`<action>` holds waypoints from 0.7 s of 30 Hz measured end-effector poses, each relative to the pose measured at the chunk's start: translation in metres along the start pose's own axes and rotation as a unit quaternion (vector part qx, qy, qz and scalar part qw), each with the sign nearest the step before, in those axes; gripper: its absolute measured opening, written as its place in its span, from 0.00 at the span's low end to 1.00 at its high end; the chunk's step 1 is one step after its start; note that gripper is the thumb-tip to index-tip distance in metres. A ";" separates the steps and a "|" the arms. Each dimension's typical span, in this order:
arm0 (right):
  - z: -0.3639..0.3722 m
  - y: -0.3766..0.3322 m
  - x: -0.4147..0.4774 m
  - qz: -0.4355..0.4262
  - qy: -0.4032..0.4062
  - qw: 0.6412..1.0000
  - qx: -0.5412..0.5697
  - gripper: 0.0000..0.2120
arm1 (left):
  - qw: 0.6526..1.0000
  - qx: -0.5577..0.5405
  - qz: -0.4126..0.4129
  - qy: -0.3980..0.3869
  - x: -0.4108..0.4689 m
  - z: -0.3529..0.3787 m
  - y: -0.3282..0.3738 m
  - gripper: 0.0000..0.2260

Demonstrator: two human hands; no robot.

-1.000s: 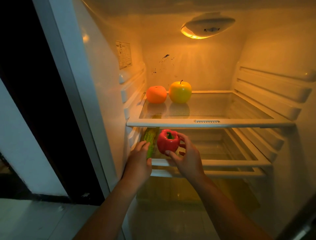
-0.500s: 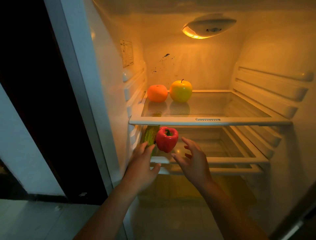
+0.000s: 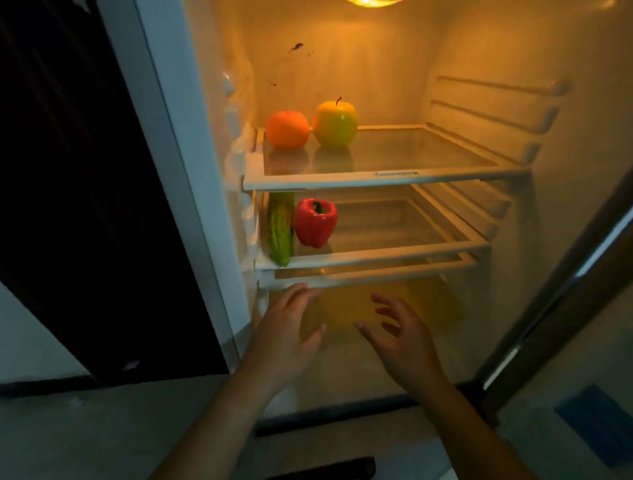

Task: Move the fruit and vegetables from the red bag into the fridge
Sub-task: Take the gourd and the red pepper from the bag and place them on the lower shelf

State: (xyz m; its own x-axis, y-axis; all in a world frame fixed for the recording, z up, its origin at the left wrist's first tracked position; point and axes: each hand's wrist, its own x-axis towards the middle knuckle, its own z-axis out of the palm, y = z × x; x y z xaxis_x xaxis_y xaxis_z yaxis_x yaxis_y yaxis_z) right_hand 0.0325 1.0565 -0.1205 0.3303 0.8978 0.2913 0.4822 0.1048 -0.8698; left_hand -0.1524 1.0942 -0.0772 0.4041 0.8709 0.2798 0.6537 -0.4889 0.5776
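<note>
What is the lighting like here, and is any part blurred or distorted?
Head view: the lamp at the top edge tints the fridge amber; the orange and apple mirror in the glass shelf; the left hand and right hand look soft, likely motion blur; the wide lens makes the fridge's sides lean; the area left of it is nearly black.

We're seeing dark door panel (image 3: 85,205) filling left side, white wall (image 3: 30,342) showing below it. Grey floor (image 3: 102,428) running along bottom. Blue patch (image 3: 596,425) sitting low at far right. Black object (image 3: 325,469) poking in at bottom edge; can't tell what.
</note>
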 end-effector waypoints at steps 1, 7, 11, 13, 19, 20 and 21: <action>-0.001 0.002 -0.009 0.011 -0.002 1.000 -0.005 0.23 | 1.000 -0.012 0.003 -0.012 -0.005 0.003 -0.002 0.23; -0.009 0.009 -0.068 0.062 -0.031 0.997 -0.015 0.20 | 0.998 -0.026 0.011 -0.062 -0.050 0.010 -0.007 0.18; -0.020 0.009 -0.102 0.060 -0.081 0.994 -0.031 0.18 | 0.998 -0.005 -0.005 -0.061 -0.094 0.012 0.001 0.17; -0.029 0.009 -0.117 0.055 -0.116 0.990 -0.053 0.19 | 0.998 0.004 -0.016 -0.057 -0.118 0.014 0.008 0.18; -0.069 0.017 -0.173 -0.005 -0.178 0.980 -0.083 0.20 | 0.997 0.026 -0.067 -0.036 -0.194 0.036 0.050 0.17; -0.077 0.020 -0.184 -0.017 -0.189 0.978 -0.091 0.20 | 0.996 0.032 -0.073 -0.033 -0.207 0.043 0.061 0.17; -0.086 0.022 -0.195 -0.026 -0.197 0.976 -0.093 0.20 | 0.996 0.037 -0.078 -0.030 -0.220 0.050 0.073 0.17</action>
State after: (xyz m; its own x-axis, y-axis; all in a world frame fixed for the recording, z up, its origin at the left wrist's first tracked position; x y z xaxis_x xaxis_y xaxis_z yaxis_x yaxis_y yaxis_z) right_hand 0.0482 0.8469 -0.1625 -0.0188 0.9918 0.1263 0.6407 0.1089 -0.7600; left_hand -0.1621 0.8641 -0.1349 0.3298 0.9332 0.1425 0.7567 -0.3515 0.5511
